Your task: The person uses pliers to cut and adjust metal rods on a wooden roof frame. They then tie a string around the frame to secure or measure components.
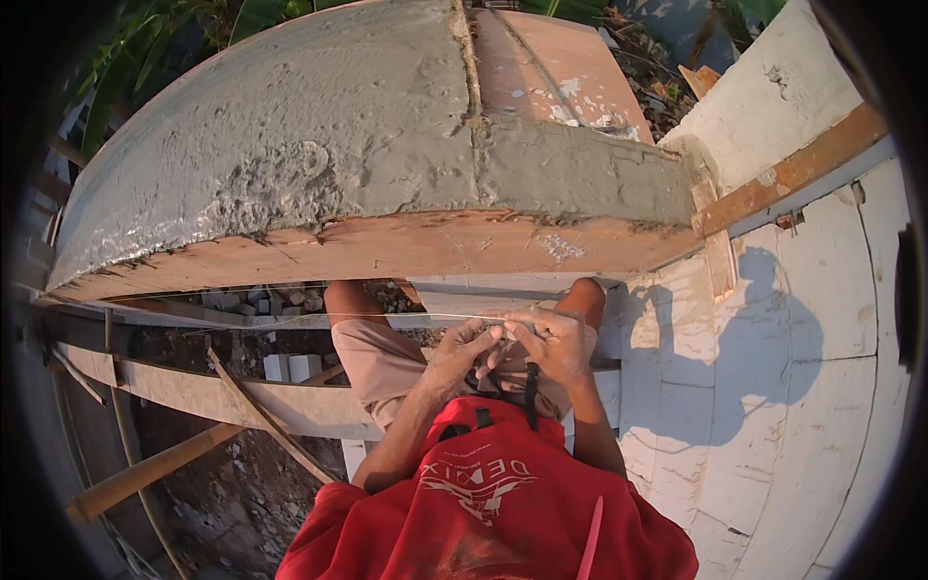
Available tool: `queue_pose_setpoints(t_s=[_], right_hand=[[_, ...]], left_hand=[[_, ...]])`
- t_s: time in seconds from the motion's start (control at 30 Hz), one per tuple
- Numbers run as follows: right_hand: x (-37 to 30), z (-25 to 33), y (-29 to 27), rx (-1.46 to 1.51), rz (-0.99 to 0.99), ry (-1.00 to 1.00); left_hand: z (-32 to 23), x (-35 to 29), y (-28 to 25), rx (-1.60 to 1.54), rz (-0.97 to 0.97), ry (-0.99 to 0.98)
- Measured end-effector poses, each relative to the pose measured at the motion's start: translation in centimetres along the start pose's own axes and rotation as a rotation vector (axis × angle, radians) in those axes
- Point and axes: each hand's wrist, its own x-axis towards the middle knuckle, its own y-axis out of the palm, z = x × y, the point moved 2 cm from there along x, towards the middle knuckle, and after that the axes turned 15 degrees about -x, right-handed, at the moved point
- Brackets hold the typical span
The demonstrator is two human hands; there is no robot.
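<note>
String (425,314) at right hand (555,340); runs leftward past left hand (458,354).

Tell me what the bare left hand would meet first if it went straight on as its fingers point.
The left hand would likely meet the bare right hand, close ahead; the depth between them is unclear.

Wooden board (435,249) ahead, thin string (416,314) leftward
</note>
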Motion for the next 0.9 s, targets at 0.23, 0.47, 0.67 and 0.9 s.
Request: queue_pose_setpoints(t_s=[0.23, 0.47, 0.67, 0.9], right_hand=[[-0.3, 0.7, -0.3, -0.161, 0.086, 0.066], [-0.4, 0.0, 0.5, -0.210, 0.023, 0.037], [-1.0, 0.7, 1.0, -0.160, -0.073, -0.028], [-1.3, 0.6, 1.8, -0.064, -0.159, -0.018]], left_hand=[[-0.6, 1.0, 0.0, 0.092, -0.075, 0.237], [-0.5, 0.1, 0.2, 0.166, -0.120, 0.268], [0.0, 0.3, -0.6, 0.106, -0.205, 0.261], [0.6, 0.4, -1.2, 0.054, -0.221, 0.312]])
